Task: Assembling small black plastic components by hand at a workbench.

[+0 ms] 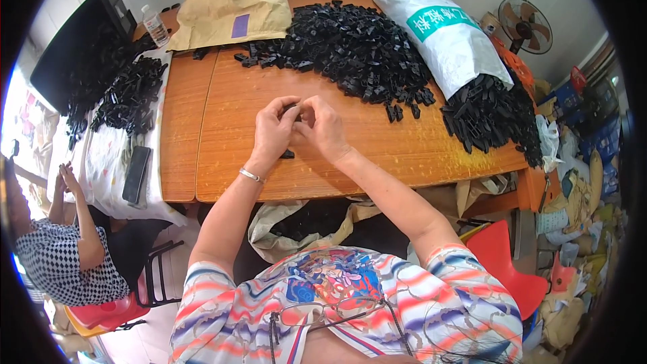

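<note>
My left hand (273, 131) and my right hand (322, 128) meet over the middle of the wooden table (222, 135), fingertips pinched together on a small black plastic part (291, 109). Another small black part (288, 154) lies on the table just below my left hand. Behind my hands spreads a big pile of black plastic parts (350, 47). A silver bracelet sits on my left wrist.
A white sack (441, 27) spills more black parts (488, 118) at the right. A tan bag (232, 0) and a water bottle (156, 25) stand at the back left. A phone (137, 174) lies on a white-covered side table. Another person (60, 249) sits at left. A fan (525, 24) stands at the back right.
</note>
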Demonstrator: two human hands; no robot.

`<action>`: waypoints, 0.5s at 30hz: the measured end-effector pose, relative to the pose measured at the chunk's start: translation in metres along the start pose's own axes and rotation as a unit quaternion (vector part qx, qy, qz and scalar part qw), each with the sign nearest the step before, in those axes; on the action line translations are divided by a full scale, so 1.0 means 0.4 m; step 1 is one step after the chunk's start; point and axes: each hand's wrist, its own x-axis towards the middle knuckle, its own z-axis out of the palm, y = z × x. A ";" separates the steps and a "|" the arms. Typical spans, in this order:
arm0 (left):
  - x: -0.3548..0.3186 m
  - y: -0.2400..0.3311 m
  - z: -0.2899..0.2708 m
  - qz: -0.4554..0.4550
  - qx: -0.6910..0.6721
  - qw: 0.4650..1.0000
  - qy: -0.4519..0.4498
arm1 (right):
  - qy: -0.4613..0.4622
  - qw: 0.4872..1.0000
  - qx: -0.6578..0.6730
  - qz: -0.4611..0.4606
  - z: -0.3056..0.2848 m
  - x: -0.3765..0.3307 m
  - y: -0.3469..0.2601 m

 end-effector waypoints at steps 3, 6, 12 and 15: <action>-0.008 -0.016 -0.030 -0.033 0.031 0.998 -0.043 | -0.079 0.997 -0.003 0.012 -0.019 0.001 0.028; -0.004 -0.014 -0.069 0.031 0.192 0.979 -0.064 | -0.098 0.988 -0.113 -0.042 -0.074 0.036 0.106; 0.060 0.001 -0.136 -0.039 0.207 0.960 -0.183 | -0.047 0.922 -0.381 0.055 -0.179 0.120 0.200; 0.136 -0.030 -0.126 0.012 0.281 0.953 -0.116 | -0.069 0.908 -0.407 0.076 -0.159 0.134 0.227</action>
